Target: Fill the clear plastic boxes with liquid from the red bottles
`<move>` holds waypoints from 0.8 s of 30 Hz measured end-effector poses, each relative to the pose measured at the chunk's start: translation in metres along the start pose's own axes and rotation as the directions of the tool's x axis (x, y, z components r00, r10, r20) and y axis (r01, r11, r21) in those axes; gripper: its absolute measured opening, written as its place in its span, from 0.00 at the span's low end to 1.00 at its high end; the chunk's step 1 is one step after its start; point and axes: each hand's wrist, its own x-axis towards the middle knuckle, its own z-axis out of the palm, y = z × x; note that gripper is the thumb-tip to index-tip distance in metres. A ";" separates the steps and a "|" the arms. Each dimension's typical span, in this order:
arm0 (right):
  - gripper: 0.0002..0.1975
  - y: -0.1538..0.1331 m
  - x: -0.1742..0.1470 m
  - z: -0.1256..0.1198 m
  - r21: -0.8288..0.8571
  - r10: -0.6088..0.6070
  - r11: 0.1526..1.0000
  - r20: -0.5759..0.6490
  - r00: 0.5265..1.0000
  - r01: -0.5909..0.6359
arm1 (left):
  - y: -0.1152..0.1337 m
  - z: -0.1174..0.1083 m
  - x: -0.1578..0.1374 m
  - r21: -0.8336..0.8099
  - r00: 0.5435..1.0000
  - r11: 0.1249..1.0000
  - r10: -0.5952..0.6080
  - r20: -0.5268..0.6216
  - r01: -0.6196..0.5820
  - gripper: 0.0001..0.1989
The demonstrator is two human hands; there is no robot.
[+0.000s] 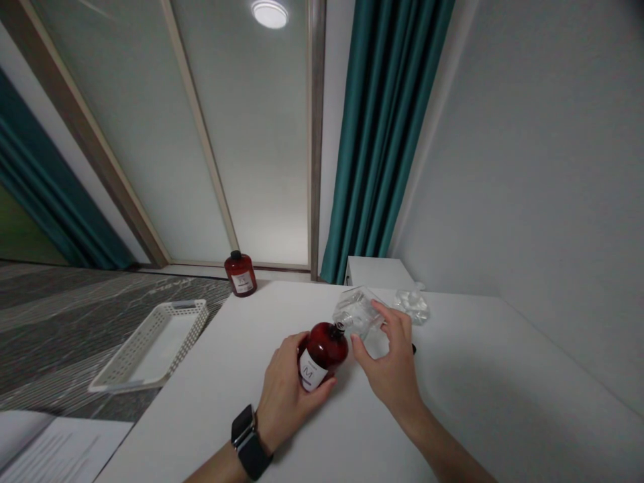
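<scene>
My left hand (289, 379), with a black watch on its wrist, is wrapped around a dark red bottle (327, 350) with a white label. The bottle is tilted to the right, and its uncapped neck meets the mouth of a clear, faceted plastic bottle (358, 310). Thumb and fingers of my right hand (390, 355) grip that clear bottle, which is also tilted. Whether liquid passes between the two cannot be made out. Partly behind my right hand, a small black object (414, 349) lies on the table.
A second red bottle (241, 275) with a black cap stands at the table's far left corner. Crumpled clear plastic (412, 305) lies beyond my right hand. A white basket (174, 359) and printed pages (65, 446) are left of the white table (483, 376). A white box (380, 272) sits behind it.
</scene>
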 end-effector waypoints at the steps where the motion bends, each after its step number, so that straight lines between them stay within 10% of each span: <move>1: 0.26 -0.001 0.000 0.000 0.000 -0.003 1.000 0.003 1.000 0.003 | 0.000 0.000 0.000 -0.003 1.000 1.000 0.000 0.000 0.000 0.32; 24: 0.25 -0.006 0.002 -0.002 -0.043 -0.060 0.997 -0.013 0.998 0.060 | 0.000 0.001 -0.001 -0.025 1.000 0.999 -0.020 -0.002 0.020 0.32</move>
